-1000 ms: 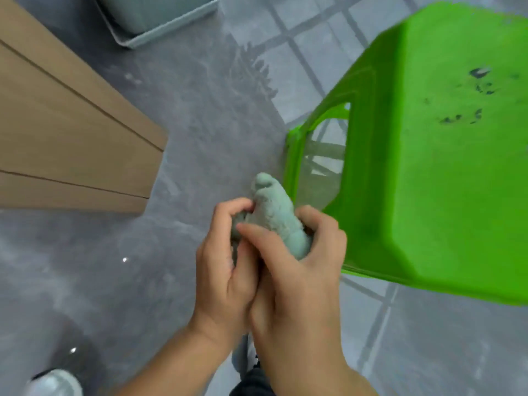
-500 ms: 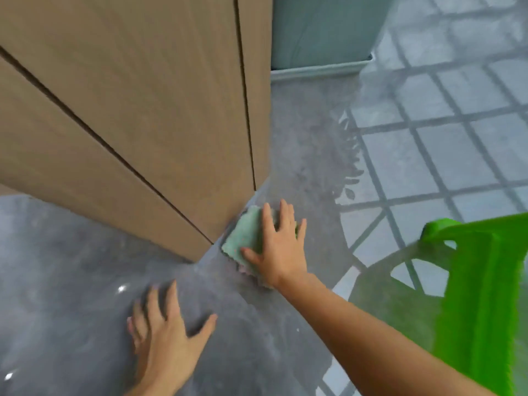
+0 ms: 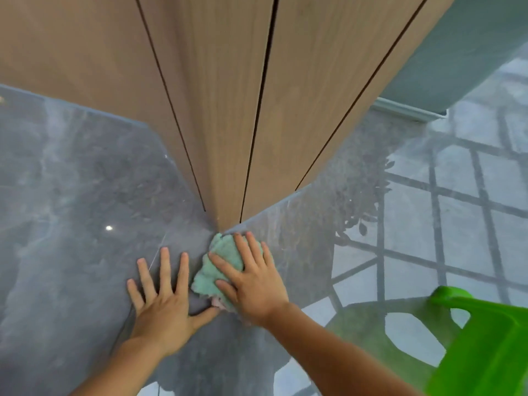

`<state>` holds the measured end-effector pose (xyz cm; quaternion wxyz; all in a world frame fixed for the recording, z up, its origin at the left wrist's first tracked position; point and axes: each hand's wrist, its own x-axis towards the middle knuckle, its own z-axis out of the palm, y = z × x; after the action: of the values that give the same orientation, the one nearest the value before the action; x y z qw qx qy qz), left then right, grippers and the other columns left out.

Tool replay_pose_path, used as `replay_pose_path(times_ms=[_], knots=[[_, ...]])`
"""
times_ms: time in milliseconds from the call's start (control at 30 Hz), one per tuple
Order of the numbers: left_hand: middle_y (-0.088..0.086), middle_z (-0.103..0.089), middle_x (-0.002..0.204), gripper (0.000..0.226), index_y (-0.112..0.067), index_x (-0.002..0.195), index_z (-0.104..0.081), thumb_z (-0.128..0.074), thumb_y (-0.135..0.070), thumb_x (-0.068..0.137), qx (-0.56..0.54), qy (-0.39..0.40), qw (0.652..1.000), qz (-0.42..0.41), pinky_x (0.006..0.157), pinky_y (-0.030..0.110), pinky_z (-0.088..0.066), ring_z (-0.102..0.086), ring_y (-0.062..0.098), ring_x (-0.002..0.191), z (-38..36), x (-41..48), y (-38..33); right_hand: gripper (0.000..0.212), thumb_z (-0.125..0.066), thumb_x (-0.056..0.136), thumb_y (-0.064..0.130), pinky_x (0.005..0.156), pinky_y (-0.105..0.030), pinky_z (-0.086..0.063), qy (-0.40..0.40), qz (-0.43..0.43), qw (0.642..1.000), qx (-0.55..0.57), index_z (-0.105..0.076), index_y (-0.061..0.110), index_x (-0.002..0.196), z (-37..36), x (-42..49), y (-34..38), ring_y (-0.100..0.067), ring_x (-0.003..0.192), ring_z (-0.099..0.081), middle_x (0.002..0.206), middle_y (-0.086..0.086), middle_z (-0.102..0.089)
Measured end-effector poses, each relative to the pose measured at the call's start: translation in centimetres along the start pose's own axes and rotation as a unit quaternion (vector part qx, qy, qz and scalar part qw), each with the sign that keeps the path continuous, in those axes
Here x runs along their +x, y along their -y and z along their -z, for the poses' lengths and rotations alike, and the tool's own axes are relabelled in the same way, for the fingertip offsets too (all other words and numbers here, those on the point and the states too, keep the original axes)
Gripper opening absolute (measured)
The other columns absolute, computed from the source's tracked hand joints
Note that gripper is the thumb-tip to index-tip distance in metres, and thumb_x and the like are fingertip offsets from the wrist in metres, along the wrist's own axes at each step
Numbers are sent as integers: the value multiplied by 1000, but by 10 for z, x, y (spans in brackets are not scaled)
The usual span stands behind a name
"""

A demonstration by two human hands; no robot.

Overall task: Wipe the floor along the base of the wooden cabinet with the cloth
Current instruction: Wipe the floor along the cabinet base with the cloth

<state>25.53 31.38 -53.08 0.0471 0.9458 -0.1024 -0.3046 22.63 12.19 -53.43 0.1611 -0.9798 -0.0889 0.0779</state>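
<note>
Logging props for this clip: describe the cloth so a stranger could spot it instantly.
Find the wooden cabinet whose corner meets the grey floor mid-frame. Right at that corner lies the cloth, pressed flat under the right hand, beside the bare left hand. It is the only fuzzy, pale mint-green thing; the stool is glossy bright green.

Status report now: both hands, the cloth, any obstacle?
Right hand flat, pressing cloth on floor at cabinet corner. Left hand open, braced on floor. Green stool to the right, clear of cloth.
</note>
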Motion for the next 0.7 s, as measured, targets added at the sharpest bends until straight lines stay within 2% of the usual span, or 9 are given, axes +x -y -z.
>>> replay_pose_path(times_ms=[67, 133, 233, 300, 367, 467, 600, 633, 700], knots=[[7, 44, 149, 131, -24, 143, 30, 2, -100, 40, -10, 0, 1000, -9, 112, 66, 5, 35, 47, 136, 2, 0, 2, 46, -35, 99, 48, 116, -58, -21, -3, 27, 996, -84, -31, 43, 144, 13, -1, -62, -38, 146, -17, 157, -17, -26], [7, 57, 139, 130, -22, 134, 42, 9, -98, 33, 1, 5, 1000, -7, 110, 65, 12, 44, 48, 130, -1, 6, 3, 47, -32, 99, 48, 115, -60, -20, -53, -142, 983, -109, -28, 44, 145, 33, -2, -129, -38, 147, -13, 158, -17, -22], [6, 58, 138, 132, -21, 138, 36, 6, -99, 36, 1, 11, 1000, -4, 104, 62, 20, 49, 46, 126, -3, 6, -2, 51, -26, 98, 51, 118, -58, -8, -72, -444, 893, -15, -21, 41, 148, 63, 9, -171, -39, 147, 2, 161, -18, -5], [6, 58, 139, 132, -20, 139, 35, 6, -100, 38, 4, -7, 1000, -10, 104, 62, 20, 49, 46, 126, -8, 8, 3, 57, -27, 97, 54, 119, -55, -3, -70, -483, 872, 36, -17, 37, 150, 62, 23, -144, -40, 147, 10, 161, -19, 6], [7, 53, 144, 133, -19, 143, 29, 2, -100, 41, 15, -13, 1000, -7, 104, 61, 20, 44, 49, 130, -10, 9, 5, 58, -31, 97, 53, 120, -55, -1, -77, -409, 909, 41, -18, 35, 150, 38, 30, -81, -40, 146, 13, 161, -19, 7], [19, 9, 161, 129, -17, 153, -4, -19, -98, 53, 56, -16, 998, -8, 106, 61, 5, 7, 58, 140, -16, 12, 7, 51, -38, 97, 47, 120, -54, -7, -67, -228, 971, 15, -31, 34, 146, -5, 12, 7, -41, 147, 3, 160, -21, -10], [18, -1, 162, 126, -18, 152, -10, -27, -97, 55, 50, -48, 997, -29, 107, 58, 11, 5, 57, 141, -21, 12, 7, 45, -41, 99, 46, 120, -49, -15, 18, 99, 991, -88, -37, 39, 143, 20, 10, -63, -37, 147, -15, 157, -19, -26], [17, 0, 162, 126, -18, 152, -10, -26, -97, 56, 46, -58, 997, -30, 107, 57, 13, 7, 55, 142, -22, 12, 7, 46, -38, 99, 48, 120, -49, -14, 38, 104, 984, -140, -34, 42, 144, 37, 14, -94, -35, 147, -16, 158, -17, -25], [18, -3, 162, 125, -17, 152, -14, -24, -96, 56, 38, -61, 997, -22, 109, 57, 14, 3, 56, 142, -21, 10, 6, 47, -27, 99, 55, 120, -55, -8, 67, -40, 975, -208, -23, 48, 145, 66, 18, -149, -33, 149, -7, 162, -10, -17]])
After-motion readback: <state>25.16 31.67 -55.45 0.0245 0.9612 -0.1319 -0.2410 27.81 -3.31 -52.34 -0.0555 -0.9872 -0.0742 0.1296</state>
